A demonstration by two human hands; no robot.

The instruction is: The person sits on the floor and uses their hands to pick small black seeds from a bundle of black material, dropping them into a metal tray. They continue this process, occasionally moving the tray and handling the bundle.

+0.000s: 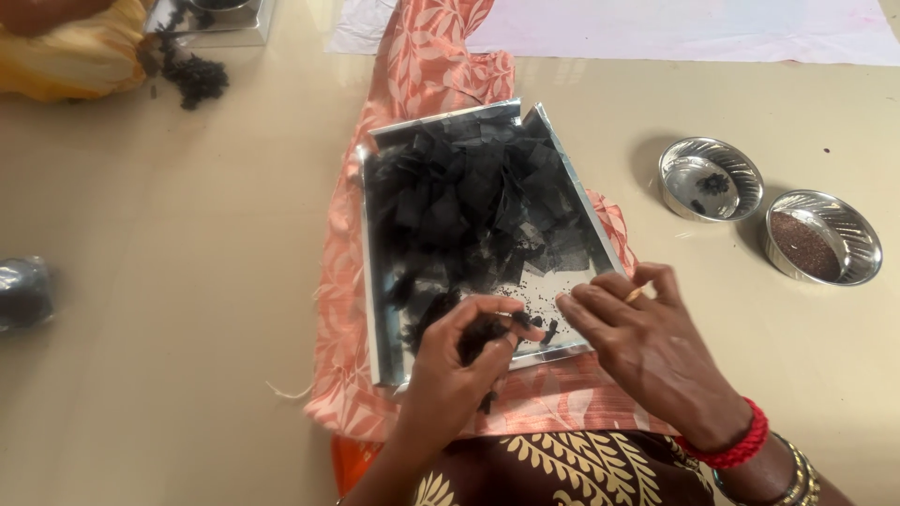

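Observation:
A shiny metal tray (375,309) lies on an orange patterned cloth (337,281) and holds a heap of thin black squares (469,197). My left hand (459,361) is at the tray's near edge, fingers closed around a small bunch of black pieces (480,337). My right hand (647,351) sits just to its right, fingertips pointing at the left hand's bunch, touching or nearly touching a small black piece; I cannot tell if it pinches anything. It wears a ring and red bangles.
Two round steel bowls stand at the right: one (710,178) nearly bare, one (822,236) with brown grains. Another person in yellow cloth (75,52) sits at the far left beside a second tray (220,23) and black scraps (195,77). A dark bundle (23,292) lies at left.

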